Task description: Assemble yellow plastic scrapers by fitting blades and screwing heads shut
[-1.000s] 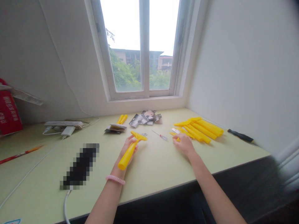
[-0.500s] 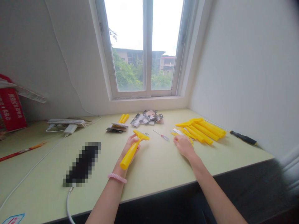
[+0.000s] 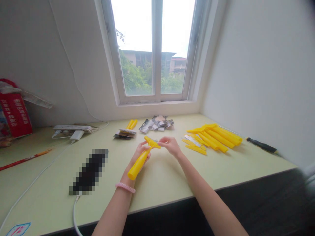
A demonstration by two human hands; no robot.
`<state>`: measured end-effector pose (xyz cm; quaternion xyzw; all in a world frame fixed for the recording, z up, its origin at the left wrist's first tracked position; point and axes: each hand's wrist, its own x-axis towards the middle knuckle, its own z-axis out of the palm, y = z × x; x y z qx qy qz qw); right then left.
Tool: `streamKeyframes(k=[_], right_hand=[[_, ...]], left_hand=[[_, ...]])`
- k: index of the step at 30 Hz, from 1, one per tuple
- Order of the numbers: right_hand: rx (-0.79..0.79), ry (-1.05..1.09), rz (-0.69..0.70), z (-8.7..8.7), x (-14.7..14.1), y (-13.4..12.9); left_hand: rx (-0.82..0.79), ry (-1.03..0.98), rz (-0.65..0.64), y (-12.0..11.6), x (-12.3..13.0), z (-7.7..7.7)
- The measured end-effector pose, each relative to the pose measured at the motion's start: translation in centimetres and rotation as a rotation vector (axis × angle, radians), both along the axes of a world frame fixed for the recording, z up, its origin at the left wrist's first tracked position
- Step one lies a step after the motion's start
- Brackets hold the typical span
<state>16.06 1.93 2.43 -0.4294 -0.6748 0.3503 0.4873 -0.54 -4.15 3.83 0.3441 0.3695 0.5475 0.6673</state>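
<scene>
Basically, L hand (image 3: 137, 153) is wrapped round a yellow tool (image 3: 139, 164) w/ a T-shaped head, handle end twd the wearer, head pointing away. R hand (image 3: 171, 146) has thumb & fingers drawn tog. at the R end of that head, touching or v. nr it; can't tell if a small pc. is pinched there. Tool is over the middle of the pale green table (image 3: 167, 178), its handle end well in from the front edge; that edge slants up to the R, & both forearms (image 3: 209, 196) cross it. Wide stretch of tabletop shows btwn the forearms, & more R of the R forearm, as far as the yellow handles (image 3: 216, 137). Those lie side by side, w/ flat yellow strips (image 3: 196, 149) just front-left of them & a dark-handled tool (image 3: 262, 145) farther R, nr the table's R edge. Behind the hands: packets (image 3: 157, 124) nr the back edge, below the window (image 3: 157, 65); dark packs (image 3: 125, 134) to their L. L side is tighter: a pixelated dark slab (image 3: 90, 170) lies nr the L forearm, tabletop showing btwn, w/ a white cable (image 3: 75, 213) running off the front edge.
</scene>
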Motion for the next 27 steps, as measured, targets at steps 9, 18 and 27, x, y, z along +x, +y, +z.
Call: streamKeyframes(k=[9, 18, 27], right_hand=[[-0.007, 0.054, 0.01, -1.4, -0.4, 0.4], [-0.024, 0.099, 0.022, -1.3, -0.4, 0.1], [-0.083, 0.095, 0.009, -0.8, -0.3, -0.5]], left_hand=[[-0.004, 0.023, 0.002, 0.5, 0.0, -0.4], [0.009, 0.008, -0.021, 0.1, 0.0, 0.0], [0.008, 0.04, -0.054, 0.4, -0.2, -0.3]])
